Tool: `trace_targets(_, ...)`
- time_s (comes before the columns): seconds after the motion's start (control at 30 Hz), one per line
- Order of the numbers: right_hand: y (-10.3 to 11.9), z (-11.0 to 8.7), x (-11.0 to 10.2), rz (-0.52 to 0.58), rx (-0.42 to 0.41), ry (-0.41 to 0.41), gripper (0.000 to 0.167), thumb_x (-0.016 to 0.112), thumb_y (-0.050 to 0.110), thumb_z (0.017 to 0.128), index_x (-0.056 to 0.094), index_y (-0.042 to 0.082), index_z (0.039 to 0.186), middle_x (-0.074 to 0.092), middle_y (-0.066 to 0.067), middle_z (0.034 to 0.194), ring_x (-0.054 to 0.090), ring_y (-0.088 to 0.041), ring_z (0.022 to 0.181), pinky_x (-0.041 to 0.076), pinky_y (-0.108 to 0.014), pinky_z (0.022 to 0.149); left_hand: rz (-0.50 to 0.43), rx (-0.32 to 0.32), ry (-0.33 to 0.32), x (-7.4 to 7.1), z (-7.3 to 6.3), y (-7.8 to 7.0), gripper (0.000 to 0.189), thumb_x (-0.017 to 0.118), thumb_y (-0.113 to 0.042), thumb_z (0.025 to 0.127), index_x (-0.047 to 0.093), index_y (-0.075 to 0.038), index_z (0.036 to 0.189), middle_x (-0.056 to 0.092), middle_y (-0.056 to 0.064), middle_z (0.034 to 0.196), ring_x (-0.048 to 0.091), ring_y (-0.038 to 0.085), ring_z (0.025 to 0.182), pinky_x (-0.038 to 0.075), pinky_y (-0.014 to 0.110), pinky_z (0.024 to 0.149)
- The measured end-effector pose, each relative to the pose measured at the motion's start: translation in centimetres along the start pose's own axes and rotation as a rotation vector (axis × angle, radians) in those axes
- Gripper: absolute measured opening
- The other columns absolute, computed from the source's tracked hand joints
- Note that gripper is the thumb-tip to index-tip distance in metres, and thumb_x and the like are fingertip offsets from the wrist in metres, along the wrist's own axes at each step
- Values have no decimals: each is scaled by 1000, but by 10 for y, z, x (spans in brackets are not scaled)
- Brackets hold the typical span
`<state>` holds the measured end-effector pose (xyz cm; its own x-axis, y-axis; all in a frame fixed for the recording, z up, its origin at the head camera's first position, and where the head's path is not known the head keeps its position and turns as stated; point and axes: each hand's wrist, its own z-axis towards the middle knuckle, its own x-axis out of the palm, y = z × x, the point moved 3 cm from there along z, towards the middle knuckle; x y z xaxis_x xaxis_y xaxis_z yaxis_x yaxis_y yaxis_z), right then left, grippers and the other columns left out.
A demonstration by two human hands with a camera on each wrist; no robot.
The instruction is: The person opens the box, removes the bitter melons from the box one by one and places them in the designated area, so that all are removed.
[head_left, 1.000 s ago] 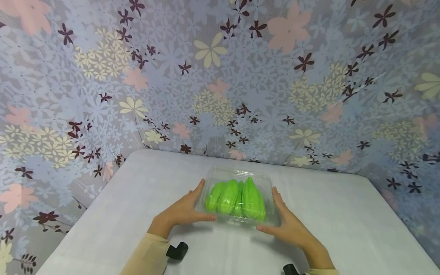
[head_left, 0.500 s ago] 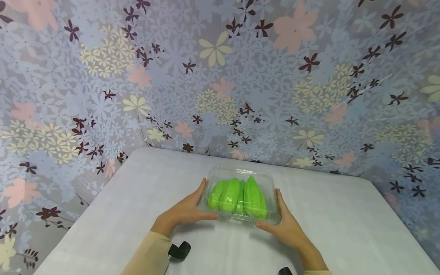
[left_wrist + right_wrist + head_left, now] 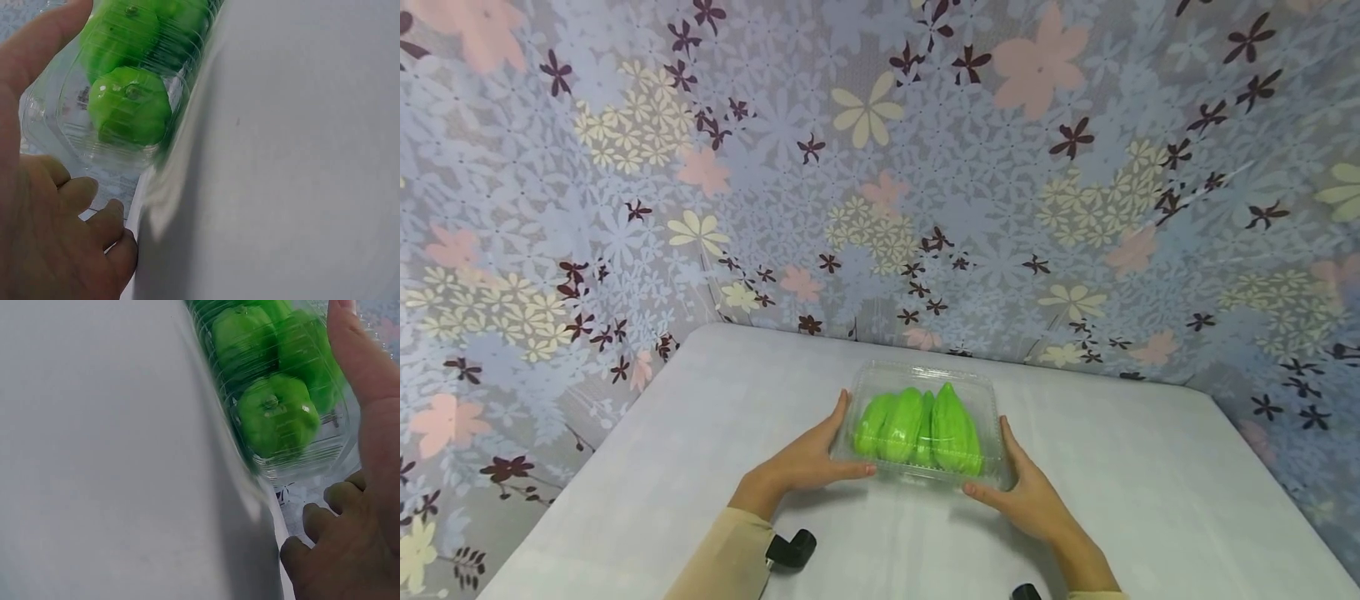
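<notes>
Head view, clear plastic container (image 3: pixel 925 372): it is located between the two palms, forward of both wrists, over the white tabletop (image 3: pixel 760 358); whether its base touches the tabletop, I cannot tell.
Head view, left hand (image 3: pixel 816 454): it grips the container at its left end, with the thumb along the near edge.
Head view, right hand (image 3: pixel 1026 492): it grips the opposite end in mirrored manner, so no hand is nearer than the other.
Head view, long axis: the container seems wider in the direction from palm to palm; the green peppers (image 3: pixel 906 425) inside lie across this direction, pointing away from the wrists.
Left wrist view, thumb: it reaches over the container, while the other fingers are bent below the corner; their contact there is not clear.
Right wrist view, peppers: their stem ends face out of the grip, beside the thumb; the bent fingers are below the container's corner.
Change in head view: compared with half a second earlier, container and hands are almost at the same place; only the right thumb tip appears slightly more to the right along the near edge.
</notes>
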<state>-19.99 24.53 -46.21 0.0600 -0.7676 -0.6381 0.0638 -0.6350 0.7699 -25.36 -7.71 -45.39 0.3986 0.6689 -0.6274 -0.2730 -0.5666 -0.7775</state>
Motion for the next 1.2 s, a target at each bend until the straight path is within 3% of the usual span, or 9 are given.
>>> trace_targets(0.2,-1,1,-2,44,-15,31,118,82,44,84,1,10,163,1,-18,166,6,-47,149,10,-66,116,42,-1,-3,-3,-1,1,120,74,-63,82,-4,-20,163,2,2,167,13,27,151,16,51,120)
trace_targets(0.6,-3,2,1,19,6,28,116,78,53,84,1,17,163,6,-15,166,12,-46,148,14,-67,114,99,-19,5,-3,-1,0,119,70,-67,82,-2,-17,163,3,2,167,12,26,151,15,51,120)
trace_targets(0.93,3,1,0,7,41,52,113,75,56,85,2,21,164,9,-10,167,12,-45,148,13,-69,113,96,8,20,-7,-3,-1,110,65,-62,89,1,-13,163,6,11,167,11,29,151,14,53,120)
trace_targets(1.2,3,0,0,40,67,64,111,76,52,86,8,12,163,13,-20,164,12,-47,147,14,-66,114,134,11,18,-13,-6,-1,95,56,-63,93,11,-16,163,13,13,166,13,38,150,12,58,119)
